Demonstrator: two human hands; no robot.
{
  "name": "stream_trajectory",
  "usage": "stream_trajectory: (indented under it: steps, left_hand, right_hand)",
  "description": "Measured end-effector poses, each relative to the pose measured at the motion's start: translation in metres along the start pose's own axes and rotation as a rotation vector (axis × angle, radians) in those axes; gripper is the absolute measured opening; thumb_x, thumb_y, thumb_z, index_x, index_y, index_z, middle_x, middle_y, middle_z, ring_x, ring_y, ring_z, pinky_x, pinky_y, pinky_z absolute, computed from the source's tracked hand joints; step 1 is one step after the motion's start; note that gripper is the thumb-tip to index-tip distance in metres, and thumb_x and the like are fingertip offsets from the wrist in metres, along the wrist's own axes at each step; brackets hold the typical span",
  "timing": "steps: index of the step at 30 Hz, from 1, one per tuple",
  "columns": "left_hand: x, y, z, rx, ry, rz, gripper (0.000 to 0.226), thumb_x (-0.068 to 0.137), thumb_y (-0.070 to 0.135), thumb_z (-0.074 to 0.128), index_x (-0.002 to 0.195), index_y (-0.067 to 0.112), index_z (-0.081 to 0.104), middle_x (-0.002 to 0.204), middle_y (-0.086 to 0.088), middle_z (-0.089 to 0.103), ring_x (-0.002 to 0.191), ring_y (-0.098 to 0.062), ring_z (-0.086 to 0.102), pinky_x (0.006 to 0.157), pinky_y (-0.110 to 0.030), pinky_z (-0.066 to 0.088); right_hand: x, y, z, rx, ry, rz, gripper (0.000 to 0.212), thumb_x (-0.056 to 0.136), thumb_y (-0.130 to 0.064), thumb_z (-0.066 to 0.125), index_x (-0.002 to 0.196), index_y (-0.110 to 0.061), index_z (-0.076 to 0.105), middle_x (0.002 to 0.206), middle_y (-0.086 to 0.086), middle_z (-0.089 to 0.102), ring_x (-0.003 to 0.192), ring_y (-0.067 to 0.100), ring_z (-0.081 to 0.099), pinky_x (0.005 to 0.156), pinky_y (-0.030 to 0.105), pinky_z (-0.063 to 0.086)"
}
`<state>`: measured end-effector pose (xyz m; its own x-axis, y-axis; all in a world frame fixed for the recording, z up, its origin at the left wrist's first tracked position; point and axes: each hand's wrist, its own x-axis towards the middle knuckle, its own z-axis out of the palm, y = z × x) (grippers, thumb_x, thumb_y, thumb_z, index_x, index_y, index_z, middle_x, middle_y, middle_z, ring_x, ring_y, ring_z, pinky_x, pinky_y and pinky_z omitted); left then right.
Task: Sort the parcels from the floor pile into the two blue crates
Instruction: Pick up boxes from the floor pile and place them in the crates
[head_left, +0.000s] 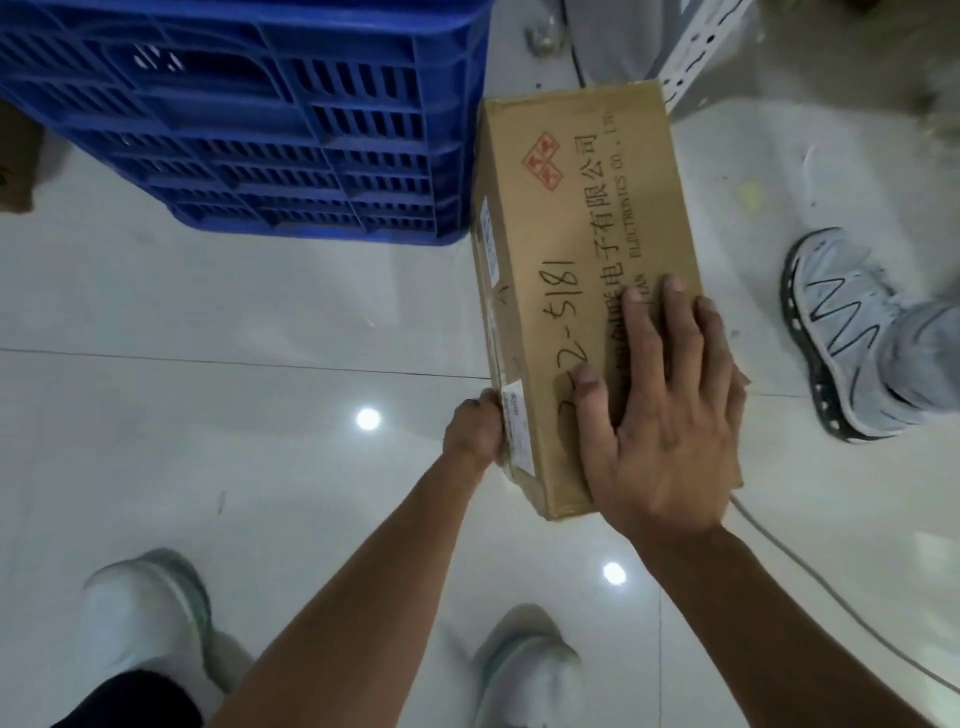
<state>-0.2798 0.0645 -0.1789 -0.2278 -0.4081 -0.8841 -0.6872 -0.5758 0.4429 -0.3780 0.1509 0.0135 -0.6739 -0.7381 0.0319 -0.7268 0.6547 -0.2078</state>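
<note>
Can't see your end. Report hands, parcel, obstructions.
Left hand grips brown cardboard box edge; right hand flat on top. Blue plastic crate alongside. Grey sneaker close right.

Under the right hand (665, 415) the parcel (587, 218) is tan cardboard with a red diamond logo, dark printed lettering and black handwritten digits. White labels (521, 441) mark its side by the left hand (475, 431). Beyond the left hand, the crate (260, 119) is deep blue with a slotted grid pattern. The floor (208, 338) is glossy pale grey tile with thin dark seams. Right of the right hand, a sneaker (836, 332) is white-grey with black zigzag lines.
</note>
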Motion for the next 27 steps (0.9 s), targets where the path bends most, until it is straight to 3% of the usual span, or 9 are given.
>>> stream_trajectory:
  steps: [5,9,13,18,21,27]
  left_hand:
    - [-0.005,-0.003,0.007,-0.042,0.006,0.043,0.047,0.091,0.051,0.027,0.097,0.024,0.065,0.1,-0.009,0.073,0.094,-0.031,0.069,0.091,-0.052,0.056]
    - [-0.038,0.019,0.011,-0.173,-0.017,-0.021,0.042,0.102,0.04,0.027,0.1,0.023,0.066,0.103,-0.008,0.073,0.097,-0.028,0.068,0.094,-0.046,0.056]
    - [-0.052,0.028,0.016,-0.368,-0.072,-0.113,0.046,0.106,0.047,0.029,0.092,0.024,0.067,0.093,-0.003,0.073,0.089,-0.021,0.068,0.073,-0.034,0.054]
    - [-0.066,0.022,0.011,-0.463,-0.082,-0.173,0.047,0.105,0.052,0.032,0.097,0.022,0.068,0.098,-0.006,0.073,0.092,-0.025,0.068,0.097,-0.048,0.053]
    - [-0.081,0.018,-0.002,-0.48,-0.066,-0.193,0.044,0.106,0.049,0.035,0.096,0.02,0.066,0.096,-0.007,0.071,0.092,-0.025,0.067,0.095,-0.049,0.052]
    - [-0.131,0.013,-0.051,-0.456,-0.035,-0.244,0.04,0.104,0.049,0.039,0.105,0.02,0.066,0.103,-0.007,0.07,0.103,-0.027,0.065,0.09,-0.05,0.052]
  right_hand:
    - [0.0,0.014,0.0,0.023,0.014,-0.034,0.064,0.098,-0.051,0.033,0.155,-0.023,0.029,0.164,0.001,0.02,0.152,0.024,0.013,0.12,0.046,0.017]
    - [0.009,0.033,-0.006,0.069,0.01,-0.089,0.064,0.099,-0.051,0.031,0.154,-0.019,0.031,0.163,0.005,0.021,0.151,0.024,0.016,0.121,0.046,0.02]
    - [0.012,0.046,-0.012,0.158,-0.023,0.01,0.069,0.098,-0.053,0.032,0.153,-0.012,0.027,0.162,0.014,0.019,0.15,0.027,0.018,0.12,0.046,0.023]
    - [0.021,0.037,-0.023,0.202,-0.066,0.166,0.076,0.089,-0.06,0.042,0.147,-0.012,0.033,0.144,0.012,0.039,0.132,0.028,0.038,0.11,0.046,0.036]
    - [0.019,0.022,-0.03,0.214,-0.057,0.24,0.074,0.089,-0.062,0.045,0.145,-0.015,0.033,0.131,0.009,0.045,0.121,0.026,0.044,0.104,0.045,0.039]
    - [0.003,-0.012,-0.066,0.28,-0.113,0.238,0.069,0.091,-0.064,0.041,0.144,-0.02,0.033,0.129,0.008,0.045,0.12,0.026,0.044,0.105,0.048,0.039]
